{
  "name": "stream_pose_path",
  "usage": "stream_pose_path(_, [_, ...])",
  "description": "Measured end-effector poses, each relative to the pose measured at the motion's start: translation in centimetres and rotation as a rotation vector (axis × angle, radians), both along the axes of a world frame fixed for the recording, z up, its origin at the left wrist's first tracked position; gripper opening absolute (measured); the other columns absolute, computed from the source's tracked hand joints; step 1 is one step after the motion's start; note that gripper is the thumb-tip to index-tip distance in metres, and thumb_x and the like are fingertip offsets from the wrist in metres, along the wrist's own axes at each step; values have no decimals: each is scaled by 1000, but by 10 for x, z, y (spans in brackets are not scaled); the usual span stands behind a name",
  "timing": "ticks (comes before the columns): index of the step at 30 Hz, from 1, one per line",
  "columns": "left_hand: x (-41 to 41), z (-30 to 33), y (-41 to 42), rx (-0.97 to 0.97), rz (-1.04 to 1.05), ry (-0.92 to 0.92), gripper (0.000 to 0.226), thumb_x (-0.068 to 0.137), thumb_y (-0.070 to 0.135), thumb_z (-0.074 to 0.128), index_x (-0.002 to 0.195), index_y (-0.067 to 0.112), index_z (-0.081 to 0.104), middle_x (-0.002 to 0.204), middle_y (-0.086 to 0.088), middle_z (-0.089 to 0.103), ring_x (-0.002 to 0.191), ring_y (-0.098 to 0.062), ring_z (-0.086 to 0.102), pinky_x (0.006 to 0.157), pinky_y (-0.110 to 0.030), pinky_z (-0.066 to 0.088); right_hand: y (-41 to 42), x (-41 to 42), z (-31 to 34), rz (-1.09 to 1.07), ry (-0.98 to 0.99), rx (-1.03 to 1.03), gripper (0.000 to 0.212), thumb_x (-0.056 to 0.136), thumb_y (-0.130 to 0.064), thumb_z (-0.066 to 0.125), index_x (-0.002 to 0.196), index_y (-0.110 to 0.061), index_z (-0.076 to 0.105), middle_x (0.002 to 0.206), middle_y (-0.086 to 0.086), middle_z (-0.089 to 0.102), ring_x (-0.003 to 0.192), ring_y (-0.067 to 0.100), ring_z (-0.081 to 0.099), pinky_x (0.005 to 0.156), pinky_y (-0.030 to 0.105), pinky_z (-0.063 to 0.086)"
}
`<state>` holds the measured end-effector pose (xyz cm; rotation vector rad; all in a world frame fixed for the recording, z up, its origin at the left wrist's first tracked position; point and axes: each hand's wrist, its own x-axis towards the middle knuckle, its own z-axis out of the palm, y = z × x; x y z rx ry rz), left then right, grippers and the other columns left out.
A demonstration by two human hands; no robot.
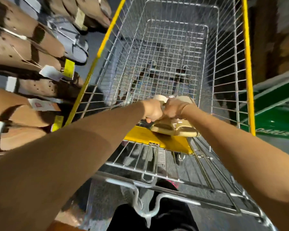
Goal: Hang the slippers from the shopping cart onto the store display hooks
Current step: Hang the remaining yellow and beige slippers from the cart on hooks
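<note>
The beige slippers [174, 126] sit over the yellow seat flap [157, 140] at the near end of the shopping cart [173, 47]. Left hand [153, 110] and right hand [174, 108] both curl around their upper part. They appear light, soft and flexible; gripping near the joined tops seems best.
</note>
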<state>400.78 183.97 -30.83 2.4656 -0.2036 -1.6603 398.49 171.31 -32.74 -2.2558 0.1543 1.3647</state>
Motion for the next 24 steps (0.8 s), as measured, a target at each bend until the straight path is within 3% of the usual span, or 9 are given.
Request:
stream_pose_path(3, [-8,7,-4,-78,155,122,31,106,14,37,118,-2,61,81,-1,68,57,-10,61,52,-20,43,-1,1,13,-224,-6,75,30,93,-13,61,64,-10,54,64,12,57,48,18,41,32,19,30])
stream_pose_path(7, [-10,40,-8,-168,369,127,34,110,21,27,126,5,52,95,-4,68,54,-4,63,53,-15,43,-18,1,40,-638,113,176,25,97,-12,37,77,-10,51,61,8,55,40,12,34,43,17,21])
stream_pose_path(12, [-25,106,-7,-296,549,94,40,108,19,28,145,10,41,103,-10,70,76,-16,67,61,-23,48,-34,-13,99,-785,96,239,22,94,-11,36,79,-10,51,57,2,51,35,10,37,37,17,27])
stream_pose_path(14, [-30,129,-13,-344,647,118,34,110,23,29,136,10,46,99,-7,70,72,-13,64,46,-19,43,-32,-14,134,-836,81,288,25,95,-8,34,78,-9,53,57,2,49,32,9,38,32,15,29])
stream_pose_path(17, [-43,189,-17,-435,728,74,23,108,20,33,101,14,54,81,-2,59,58,-9,50,31,-16,34,-22,-21,205,-842,36,372,29,94,-11,34,69,-11,50,56,0,46,31,7,31,30,14,25])
stream_pose_path(20, [-55,259,-7,-508,732,-133,32,105,9,35,74,11,44,69,-2,39,53,-12,33,26,-13,23,-9,-35,287,-876,-83,460,28,94,-10,35,71,-9,51,53,0,45,30,6,28,30,13,23])
stream_pose_path(21, [-57,281,-1,-552,738,-219,29,104,8,37,77,10,46,70,-2,38,52,-14,31,26,-14,23,-4,-42,314,-887,-110,509,28,94,-10,35,72,-8,51,50,-2,43,30,6,27,30,13,23])
stream_pose_path(23, [-70,325,13,-648,724,-274,12,103,10,45,105,6,57,81,-6,48,51,-14,37,27,-16,27,7,-65,370,-851,-182,587,28,95,-12,35,78,-7,55,48,-5,38,30,5,26,29,15,23])
stream_pose_path(24, [-77,350,21,-717,751,-303,27,102,10,50,127,1,56,91,-8,55,50,-15,44,28,-16,32,9,-77,395,-800,-244,602,29,97,-14,35,86,-4,60,49,-6,34,31,5,24,29,15,21])
